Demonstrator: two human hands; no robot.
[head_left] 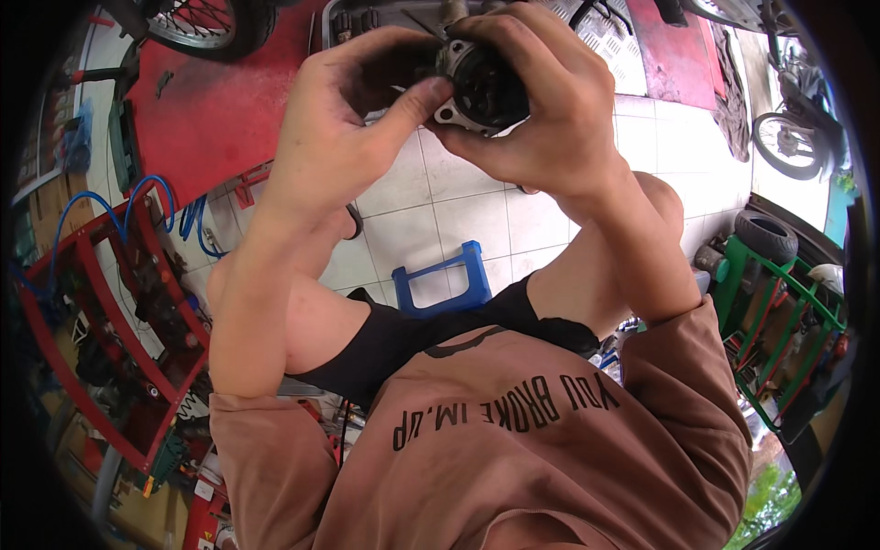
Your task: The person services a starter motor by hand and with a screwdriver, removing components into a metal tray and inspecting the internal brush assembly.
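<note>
Up at the top middle of the head view, both my hands hold a round metal part with a flange (486, 87), its kind not clear to me. Bolt holes show in the pale flange, and the middle is black and hollow. My right hand (564, 115) wraps round its right side, thumb below and fingers over the top. My left hand (344, 133) is closed at the left edge, with the thumb pressed on the flange; its other fingers are partly hidden behind. Dark grime marks the left palm. Beyond the hands lies a grey metal tray (327, 27) with small dark parts.
A red platform (215, 115) spreads ahead, with a motorcycle wheel (197, 23) at far left. Between my legs stands a blue plastic stool (446, 286). A red rack (115, 266) with a blue hose (87, 197) is at left; a green rack (779, 316) and tyre (766, 238) are at right.
</note>
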